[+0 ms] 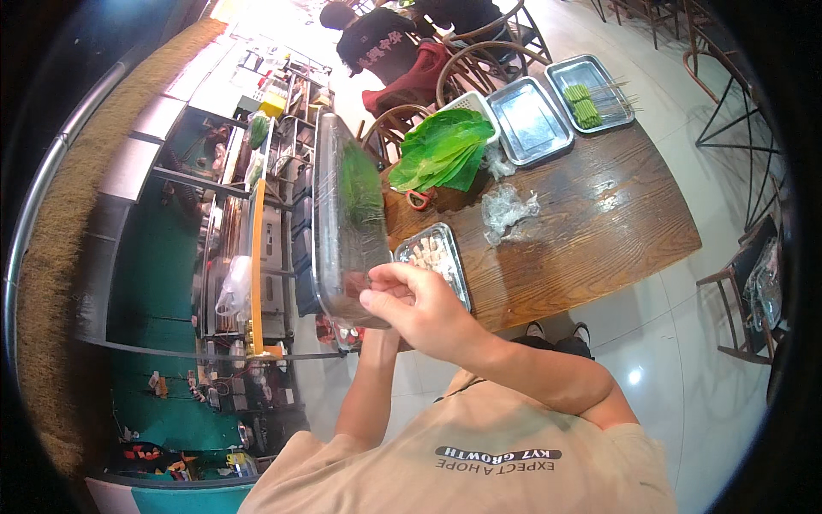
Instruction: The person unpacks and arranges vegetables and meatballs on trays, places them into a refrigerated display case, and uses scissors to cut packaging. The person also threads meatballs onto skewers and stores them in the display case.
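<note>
A deep tray (pixel 327 212) covered with clear cling film (pixel 359 238) is tipped up on its side before me, above the left end of the wooden table. Green leaves (pixel 361 183) show through the film. My left forearm reaches behind the tray's near end and supports it; that hand is mostly hidden. My right hand (pixel 417 302) is at the near corner, thumb and fingers bent in a pinch against the film, though the film between them is hard to make out. Beneath it, a metal tray (pixel 454 273) of pale cut pieces (pixel 431 254) rests on the table.
On the wooden table (pixel 597 225) are crumpled film (pixel 507 212), red-handled scissors (pixel 419 199), large green leaves (pixel 443 151) over a white basket (pixel 478 103), a metal tray (pixel 530 122) and another tray holding green skewers (pixel 583 106). Shelving stands left; seated people (pixel 379 45) are beyond.
</note>
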